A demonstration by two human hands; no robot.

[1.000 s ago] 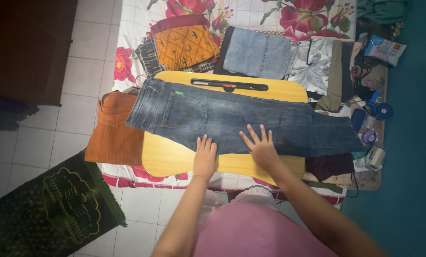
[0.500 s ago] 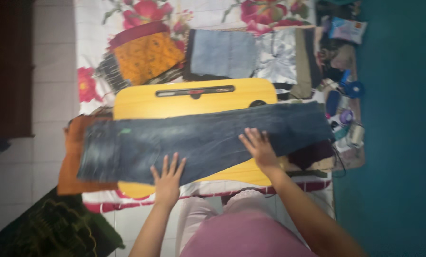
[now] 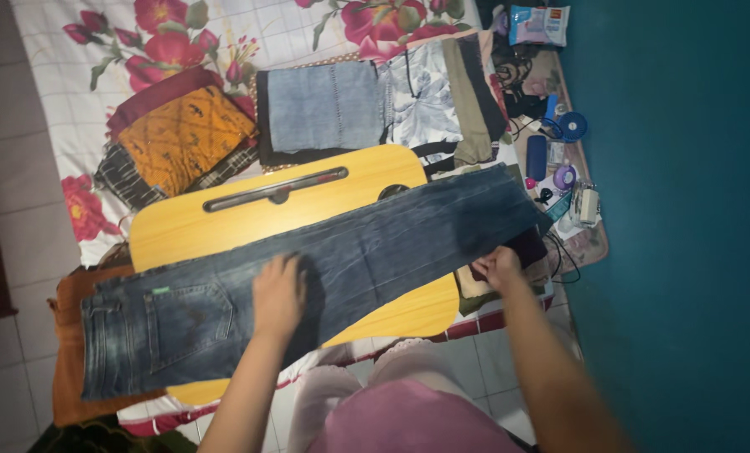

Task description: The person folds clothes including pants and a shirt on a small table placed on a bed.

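A pair of dark blue jeans (image 3: 375, 243) lies folded lengthwise across a yellow lap table (image 3: 224, 222), waistband at the lower left, leg ends at the upper right. My left hand (image 3: 277, 294) presses flat on the jeans near the seat, beside the back pocket. My right hand (image 3: 498, 268) grips the lower edge of the jeans' leg near the hem, fingers curled around the cloth.
Folded clothes lie behind the table on a floral sheet (image 3: 56, 33): an orange patterned piece (image 3: 182, 138), light denim (image 3: 324, 105), a grey leaf-print piece (image 3: 421, 96). An orange-brown cloth (image 3: 69, 352) sits under the waistband. Small gadgets and cables (image 3: 563, 176) crowd the right edge by a teal wall (image 3: 685, 210).
The jeans have slid left and toward me on the table. My left hand moved left to the seat area. My right hand went right and closed on the leg's edge.
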